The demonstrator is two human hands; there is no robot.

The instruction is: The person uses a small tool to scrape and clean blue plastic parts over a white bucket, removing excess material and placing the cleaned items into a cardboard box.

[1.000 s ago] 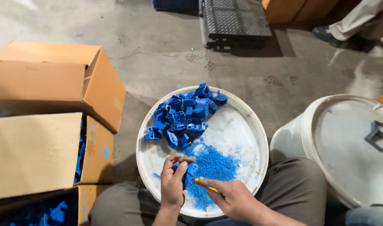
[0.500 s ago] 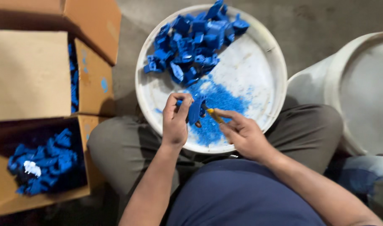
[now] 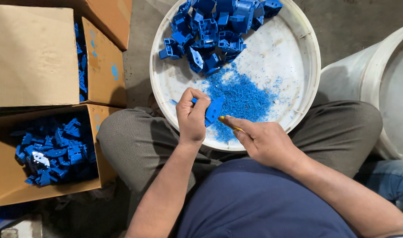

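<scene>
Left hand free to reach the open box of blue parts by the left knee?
Probably not yet. The left hand is closed around a blue part over the white tray. The open box is uncovered beside the left thigh, nothing between.

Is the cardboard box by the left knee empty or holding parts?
Holding parts: the open box shows a layer of blue plastic pieces inside.

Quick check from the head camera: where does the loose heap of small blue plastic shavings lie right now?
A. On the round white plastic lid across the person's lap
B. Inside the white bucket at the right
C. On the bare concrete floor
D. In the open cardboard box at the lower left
A: the blue plastic shavings lie on the round white plastic lid, just beyond the left hand holding a blue plastic part and the right hand.
</scene>
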